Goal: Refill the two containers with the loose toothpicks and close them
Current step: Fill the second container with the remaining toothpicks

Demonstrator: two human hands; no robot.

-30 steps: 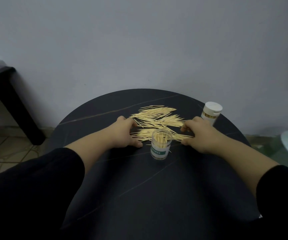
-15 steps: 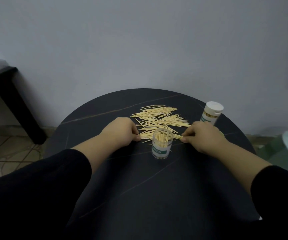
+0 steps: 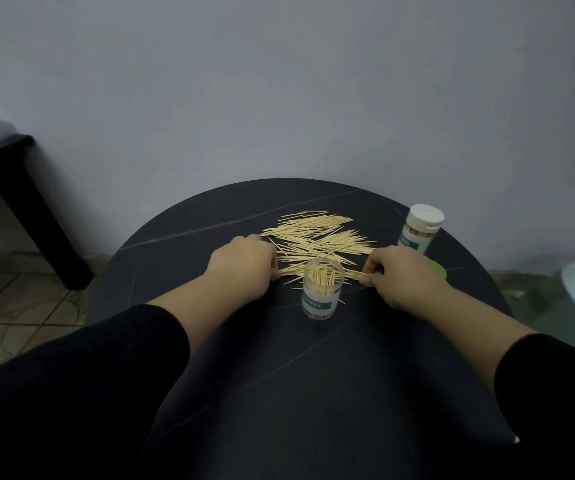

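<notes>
The desk point(image 3: 313, 358) is black with thin pale veins; the toothpicks point(image 3: 317, 237) are pale straw yellow; the open container point(image 3: 322, 296) is clear with a green band lettered white; the closed container point(image 3: 419, 230), centre right, has a white cap and green label; the sleeves point(image 3: 89, 393) are black; the wall point(image 3: 279, 81) is pale grey-blue.

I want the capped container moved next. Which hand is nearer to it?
Right. The right hand lies just near-left of the capped container; the left hand is across the toothpicks.

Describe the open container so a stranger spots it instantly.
On the round black table, look between the left hand and right hand. A clear, green-labelled container stands there; unlike its white-capped twin at the right edge, it has no lid.
</notes>
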